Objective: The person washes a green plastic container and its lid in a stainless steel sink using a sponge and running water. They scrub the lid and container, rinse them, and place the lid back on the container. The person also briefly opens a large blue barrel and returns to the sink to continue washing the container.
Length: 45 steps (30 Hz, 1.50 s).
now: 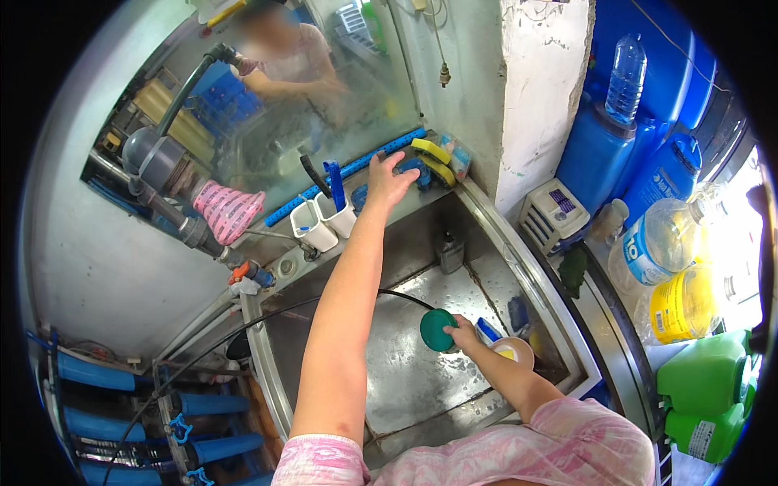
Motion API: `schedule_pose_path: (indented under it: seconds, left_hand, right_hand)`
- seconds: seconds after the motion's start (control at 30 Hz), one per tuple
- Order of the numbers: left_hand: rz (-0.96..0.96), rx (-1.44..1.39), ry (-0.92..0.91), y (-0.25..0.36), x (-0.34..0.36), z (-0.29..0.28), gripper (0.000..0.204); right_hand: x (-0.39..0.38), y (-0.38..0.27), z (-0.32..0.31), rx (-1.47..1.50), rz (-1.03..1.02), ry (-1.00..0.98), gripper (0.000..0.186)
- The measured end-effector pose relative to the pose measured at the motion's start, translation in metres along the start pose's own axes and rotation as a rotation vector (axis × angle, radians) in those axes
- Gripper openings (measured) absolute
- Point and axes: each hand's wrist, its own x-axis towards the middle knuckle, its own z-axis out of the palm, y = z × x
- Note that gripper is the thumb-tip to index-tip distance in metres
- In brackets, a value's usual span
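Note:
My left hand (pixel 391 180) reaches over the ledge behind the metal sink (pixel 405 381), fingers apart and curved. It is close to a dark blue object (pixel 419 174) and two yellow sponges (pixel 434 151); whether it touches the blue object I cannot tell. Down in the sink, my right hand (pixel 463 334) grips a round green lid-like piece (pixel 438 330) by its edge. Beside that hand sit a shallow bowl (pixel 525 353) with something yellow in it and a blue-handled brush (pixel 488 328). A grey bottle-shaped container (pixel 450 251) stands against the sink's back wall.
White holders (pixel 314 227) with a blue-handled tool stand on the ledge. A black hose (pixel 267 314) crosses the sink. Pipes with a pink cloth (pixel 227 212) are at left. Blue jugs (pixel 600 150), clear bottles (pixel 660 243) and green containers (pixel 703 373) line the right. A mirror (pixel 356 105) hangs behind.

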Motion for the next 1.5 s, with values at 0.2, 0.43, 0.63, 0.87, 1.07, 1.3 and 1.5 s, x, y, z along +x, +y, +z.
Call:
schedule_pose_path:
  seconds: [0.2, 0.43, 0.63, 0.87, 1.07, 1.3, 1.5]
  left_hand:
    - [-0.345, -0.791, 0.432, -0.024, -0.008, 0.016, 0.052]
    - [-0.778, -1.253, 0.713, -0.026, -0.02, 0.005, 0.047]
    - [-0.717, -1.098, 0.735, -0.009, -0.017, 0.004, 0.052]
    - [-0.064, -0.014, 0.152, -0.009, 0.011, 0.017, 0.057]
    - [-0.217, -0.496, 0.26, -0.02, 0.002, 0.013, 0.053]
    - [-0.581, -1.18, 0.669, -0.028, -0.016, 0.021, 0.047]
    - [-0.708, -1.241, 0.752, -0.03, -0.01, 0.016, 0.031]
  right_hand:
    - [0.008, 0.012, -0.002, 0.192, -0.005, -0.012, 0.042]
    - [0.014, 0.025, 0.001, 0.435, 0.085, 0.019, 0.05]
    - [0.017, 0.024, 0.0, 0.621, 0.139, -0.053, 0.036]
    - [0.002, -0.005, -0.006, 0.482, 0.235, -0.069, 0.037]
    - [0.007, -0.005, -0.026, 0.669, 0.261, -0.14, 0.038]
    - [0.015, 0.02, -0.037, 0.711, 0.26, -0.047, 0.036]
    - [0.013, 0.019, -0.036, 0.741, 0.272, -0.04, 0.037]
